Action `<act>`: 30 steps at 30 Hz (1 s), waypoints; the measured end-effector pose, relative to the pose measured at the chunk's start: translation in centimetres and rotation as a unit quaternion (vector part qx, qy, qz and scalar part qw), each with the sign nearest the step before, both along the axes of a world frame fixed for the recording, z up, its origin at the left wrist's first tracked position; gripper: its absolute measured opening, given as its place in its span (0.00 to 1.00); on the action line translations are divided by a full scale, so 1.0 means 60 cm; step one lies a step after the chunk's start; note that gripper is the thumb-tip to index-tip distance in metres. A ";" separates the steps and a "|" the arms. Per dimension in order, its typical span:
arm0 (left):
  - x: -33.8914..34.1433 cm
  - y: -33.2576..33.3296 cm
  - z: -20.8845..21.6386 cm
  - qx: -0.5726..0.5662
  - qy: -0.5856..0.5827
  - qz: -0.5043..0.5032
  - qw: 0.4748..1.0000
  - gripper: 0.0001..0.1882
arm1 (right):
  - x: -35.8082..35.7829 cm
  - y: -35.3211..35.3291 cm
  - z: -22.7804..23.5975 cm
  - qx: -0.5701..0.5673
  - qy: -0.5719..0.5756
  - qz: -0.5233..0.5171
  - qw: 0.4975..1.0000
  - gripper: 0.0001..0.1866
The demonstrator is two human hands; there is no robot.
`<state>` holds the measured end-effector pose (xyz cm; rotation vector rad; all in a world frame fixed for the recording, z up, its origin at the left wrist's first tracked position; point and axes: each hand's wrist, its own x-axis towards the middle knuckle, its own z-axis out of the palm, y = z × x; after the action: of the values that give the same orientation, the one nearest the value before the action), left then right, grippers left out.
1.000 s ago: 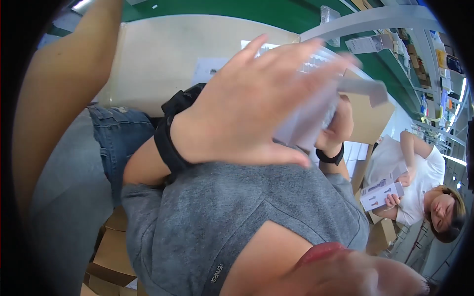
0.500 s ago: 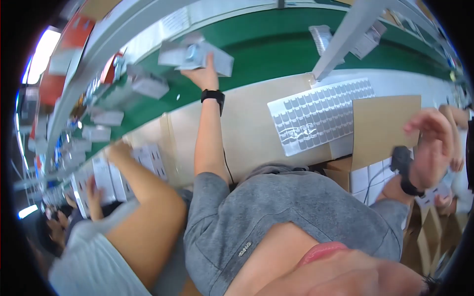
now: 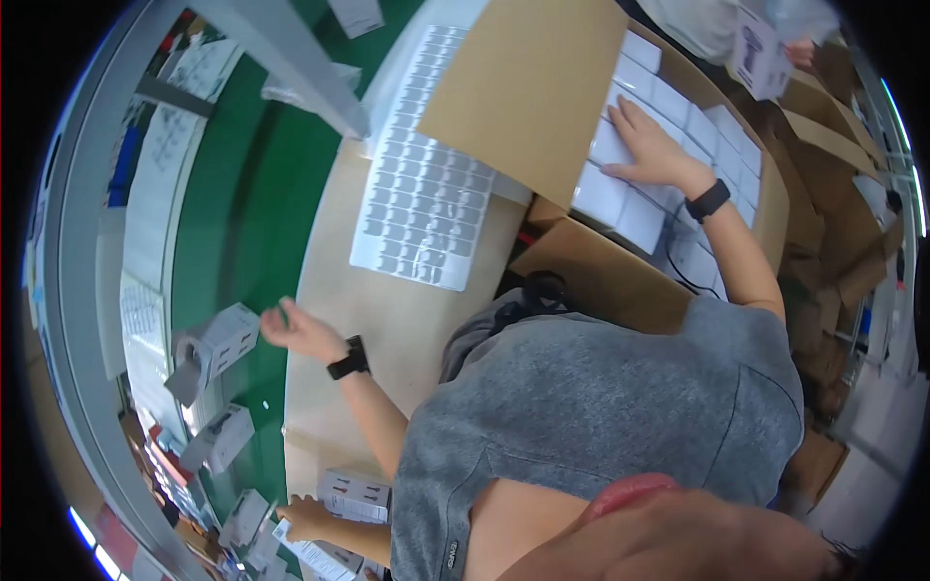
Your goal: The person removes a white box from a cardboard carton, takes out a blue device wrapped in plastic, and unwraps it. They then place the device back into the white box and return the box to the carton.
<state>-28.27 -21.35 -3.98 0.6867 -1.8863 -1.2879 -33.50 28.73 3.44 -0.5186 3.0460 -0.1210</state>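
In the brown cardboard carton (image 3: 605, 266), the right hand (image 3: 661, 153) rested spread fingers on white rectangular card boxes (image 3: 639, 221), likely light, stiff, best side-gripped; left of it, the left hand (image 3: 305, 334) hung empty, half-open.

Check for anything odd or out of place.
A tiny white oblong scrap lies loose on the green surface, lower in view than your bare left hand; it looks stray, unlike the printed white cardboard boxes. Crumpled clear plastic by the grey metal post also looks discarded.
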 end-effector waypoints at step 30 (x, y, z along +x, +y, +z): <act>-0.027 0.316 0.138 -0.250 0.085 -0.458 0.849 0.12 | -0.047 -0.059 0.012 0.031 -0.124 0.004 0.992 0.34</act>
<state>-29.91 -2.42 4.32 -0.6772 -2.3334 -1.2057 -36.35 25.21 4.14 -0.4732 2.7964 -0.0831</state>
